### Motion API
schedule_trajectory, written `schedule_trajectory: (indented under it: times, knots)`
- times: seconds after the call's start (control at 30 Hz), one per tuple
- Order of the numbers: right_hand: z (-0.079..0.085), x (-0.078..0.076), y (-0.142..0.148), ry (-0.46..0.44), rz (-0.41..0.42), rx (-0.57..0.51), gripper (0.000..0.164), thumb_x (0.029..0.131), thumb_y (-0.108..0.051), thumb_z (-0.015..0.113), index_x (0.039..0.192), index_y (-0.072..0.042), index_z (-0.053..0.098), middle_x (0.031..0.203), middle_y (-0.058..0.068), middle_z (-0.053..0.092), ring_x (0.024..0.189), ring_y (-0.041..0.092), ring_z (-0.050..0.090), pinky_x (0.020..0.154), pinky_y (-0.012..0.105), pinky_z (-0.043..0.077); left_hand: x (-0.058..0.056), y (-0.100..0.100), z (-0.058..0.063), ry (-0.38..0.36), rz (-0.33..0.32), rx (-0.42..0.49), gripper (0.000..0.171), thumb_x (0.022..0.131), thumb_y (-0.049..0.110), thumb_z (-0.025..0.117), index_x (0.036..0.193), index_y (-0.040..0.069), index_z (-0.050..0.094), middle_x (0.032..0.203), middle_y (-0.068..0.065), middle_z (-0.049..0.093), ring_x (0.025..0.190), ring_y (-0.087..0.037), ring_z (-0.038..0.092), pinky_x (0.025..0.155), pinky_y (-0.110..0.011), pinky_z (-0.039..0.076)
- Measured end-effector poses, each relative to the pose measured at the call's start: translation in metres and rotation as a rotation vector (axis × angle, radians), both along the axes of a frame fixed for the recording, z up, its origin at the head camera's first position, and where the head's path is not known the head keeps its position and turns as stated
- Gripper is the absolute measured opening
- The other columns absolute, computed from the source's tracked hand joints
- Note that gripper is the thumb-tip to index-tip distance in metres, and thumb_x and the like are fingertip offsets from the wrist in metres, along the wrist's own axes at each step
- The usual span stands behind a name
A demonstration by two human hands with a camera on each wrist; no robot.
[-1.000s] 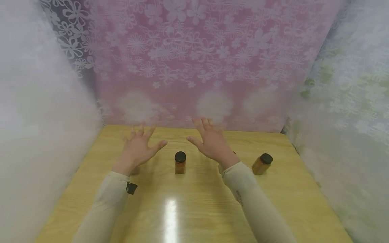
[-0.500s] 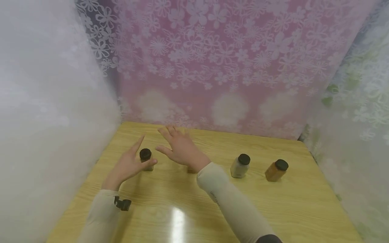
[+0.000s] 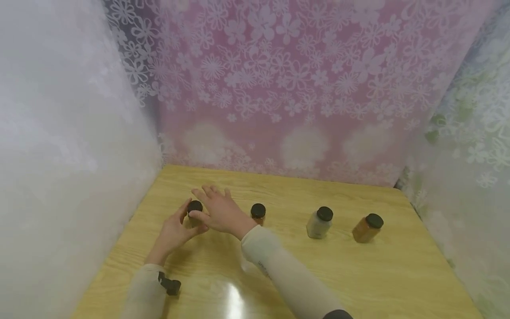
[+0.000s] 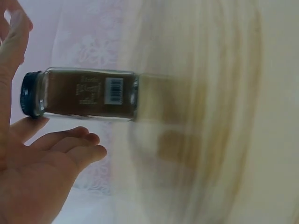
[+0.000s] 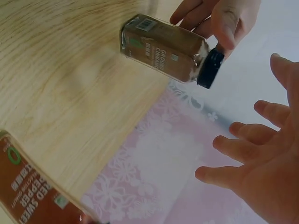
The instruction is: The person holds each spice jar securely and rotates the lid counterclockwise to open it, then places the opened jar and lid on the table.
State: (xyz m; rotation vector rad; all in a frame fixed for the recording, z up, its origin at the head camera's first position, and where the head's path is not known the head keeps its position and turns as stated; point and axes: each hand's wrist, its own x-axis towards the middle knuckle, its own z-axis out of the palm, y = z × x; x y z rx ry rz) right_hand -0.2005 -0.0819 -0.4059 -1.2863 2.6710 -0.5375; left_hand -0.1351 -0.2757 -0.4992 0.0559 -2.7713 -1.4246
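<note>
A glass spice jar of ground cinnamon (image 3: 195,219), black-capped and filled with brown powder, stands upright at the table's left. My left hand (image 3: 171,237) reaches around its near left side, thumb and fingers spread and loosely bent. In the left wrist view a gap shows between most of its fingers and the cinnamon jar (image 4: 88,93). Over the same jar my right hand (image 3: 225,212) hovers, fingers spread, its thumb overlapping the jar in the head view. Spread fingers of the right hand (image 5: 261,149) hold nothing in the right wrist view.
Right of the hands stands a jar of red sweet pepper (image 5: 32,182), partly behind the right wrist. Farther right are a jar of pale contents (image 3: 318,223) and an orange-brown jar (image 3: 367,228). Floral curtains (image 3: 279,88) bound the wooden table (image 3: 358,274).
Both hands were spread apart over the table; the right has moved left to the cinnamon jar, and the left has drawn back beside it. The view has swung left.
</note>
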Motion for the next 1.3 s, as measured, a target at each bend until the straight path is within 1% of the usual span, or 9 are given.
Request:
schedule_trajectory:
  times: [0.13, 0.27, 0.37, 0.43, 0.53, 0.7, 0.97, 1.13, 1.3]
  knots:
    - [-0.008, -0.002, -0.005, 0.016, -0.006, 0.023, 0.07, 0.109, -0.057, 0.046, 0.168, -0.022, 0.031, 0.171, 0.014, 0.035, 0.157, 0.035, 0.038, 0.127, 0.065, 0.029, -0.001, 0.006, -0.01, 0.02, 0.008, 0.054, 0.111, 0.087, 0.051, 0.085, 0.17, 0.016, 0.02, 0.17, -0.025, 0.029, 0.149, -0.052, 0.041, 0.115, -0.068, 0.042]
    - [-0.016, -0.002, -0.011, 0.115, 0.005, 0.064, 0.067, 0.109, -0.056, 0.048, 0.164, -0.02, 0.039, 0.158, 0.01, 0.055, 0.139, 0.029, 0.061, 0.116, 0.054, 0.048, -0.002, 0.009, -0.017, 0.031, 0.018, 0.094, 0.104, 0.09, 0.044, 0.085, 0.169, 0.017, 0.024, 0.167, -0.019, 0.04, 0.143, -0.043, 0.052, 0.115, -0.061, 0.047]
    - [-0.021, -0.002, -0.014, 0.168, 0.014, 0.074, 0.064, 0.109, -0.055, 0.048, 0.162, -0.018, 0.044, 0.149, 0.006, 0.064, 0.129, 0.025, 0.067, 0.109, 0.048, 0.055, -0.003, 0.011, -0.022, 0.06, 0.02, 0.097, 0.097, 0.092, 0.034, 0.085, 0.168, 0.011, 0.028, 0.164, -0.021, 0.044, 0.14, -0.045, 0.055, 0.113, -0.061, 0.049]
    - [-0.022, -0.002, -0.017, 0.175, 0.004, 0.08, 0.063, 0.109, -0.055, 0.048, 0.16, -0.017, 0.047, 0.144, 0.005, 0.068, 0.123, 0.023, 0.071, 0.107, 0.046, 0.056, -0.004, 0.01, -0.024, 0.076, 0.029, 0.102, 0.094, 0.093, 0.028, 0.084, 0.166, 0.008, 0.029, 0.164, -0.023, 0.043, 0.143, -0.047, 0.052, 0.114, -0.061, 0.048]
    - [-0.024, -0.002, -0.022, 0.177, -0.03, 0.086, 0.061, 0.11, -0.055, 0.048, 0.153, -0.013, 0.055, 0.125, 0.004, 0.077, 0.107, 0.021, 0.075, 0.104, 0.046, 0.057, -0.003, 0.01, -0.024, 0.089, 0.058, 0.114, 0.089, 0.094, 0.023, 0.083, 0.164, 0.004, 0.032, 0.164, -0.025, 0.042, 0.145, -0.049, 0.048, 0.115, -0.06, 0.046]
    - [-0.029, -0.003, -0.029, 0.202, -0.093, 0.1, 0.055, 0.109, -0.058, 0.047, 0.132, -0.013, 0.068, 0.09, 0.002, 0.078, 0.079, 0.018, 0.074, 0.092, 0.042, 0.061, -0.003, 0.01, -0.024, 0.085, 0.094, 0.094, 0.082, 0.096, 0.026, 0.081, 0.161, 0.0, 0.038, 0.159, -0.027, 0.048, 0.142, -0.048, 0.052, 0.114, -0.059, 0.049]
    - [-0.034, -0.005, -0.032, 0.244, -0.104, 0.136, 0.05, 0.107, -0.06, 0.051, 0.117, -0.015, 0.071, 0.086, 0.0, 0.076, 0.078, 0.016, 0.072, 0.087, 0.038, 0.061, -0.003, 0.011, -0.025, 0.059, 0.134, 0.113, 0.077, 0.095, 0.033, 0.081, 0.158, 0.004, 0.046, 0.152, -0.024, 0.058, 0.137, -0.046, 0.059, 0.112, -0.06, 0.05]
    - [-0.034, -0.008, -0.035, 0.281, -0.111, 0.137, 0.048, 0.106, -0.06, 0.051, 0.109, -0.017, 0.072, 0.084, -0.001, 0.075, 0.077, 0.018, 0.072, 0.081, 0.037, 0.061, -0.007, 0.009, -0.025, 0.069, 0.134, 0.135, 0.074, 0.097, 0.032, 0.079, 0.158, 0.005, 0.046, 0.154, -0.023, 0.056, 0.142, -0.043, 0.055, 0.115, -0.057, 0.049]
    - [-0.033, -0.008, -0.039, 0.338, -0.141, 0.162, 0.051, 0.105, -0.064, 0.051, 0.1, -0.018, 0.072, 0.077, -0.001, 0.072, 0.073, 0.018, 0.069, 0.075, 0.035, 0.06, -0.011, 0.008, -0.024, 0.079, 0.14, 0.121, 0.068, 0.097, 0.029, 0.079, 0.154, 0.004, 0.051, 0.153, -0.023, 0.057, 0.139, -0.044, 0.058, 0.113, -0.056, 0.051]
